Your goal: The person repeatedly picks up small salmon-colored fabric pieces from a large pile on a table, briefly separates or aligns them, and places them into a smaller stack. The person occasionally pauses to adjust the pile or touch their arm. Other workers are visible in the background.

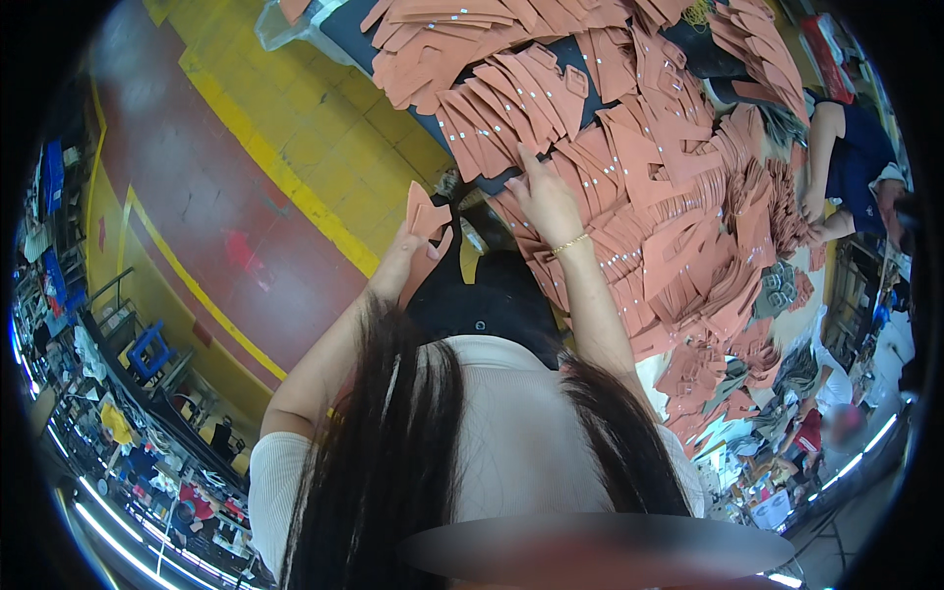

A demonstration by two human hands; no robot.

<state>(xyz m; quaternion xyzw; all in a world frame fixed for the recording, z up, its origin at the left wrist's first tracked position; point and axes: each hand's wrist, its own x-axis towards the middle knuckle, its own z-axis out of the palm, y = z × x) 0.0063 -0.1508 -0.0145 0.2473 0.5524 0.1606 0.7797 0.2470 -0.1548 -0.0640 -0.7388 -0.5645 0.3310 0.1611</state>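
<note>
My left hand [401,254] is closed on a few salmon-coloured cut fabric pieces [424,212], held beside the table at its near left. Over the table's edge my right hand [551,208] reaches out, fingers apart, with nothing seen in it. Its fingertips are just below a fanned row of salmon fabric pieces [511,103] bearing small white stickers; whether they touch the cloth I cannot tell. Under the right wrist and to its right lie more overlapping stacks of fabric pieces [629,211], some with cut-out slots.
A dark table surface [430,126] shows between the stacks. Across the table at the right, a person in dark clothes [857,167] handles pieces. Grey-green bundles [779,285] lie among the stacks. Left of me runs a red floor lane [231,197] with yellow borders.
</note>
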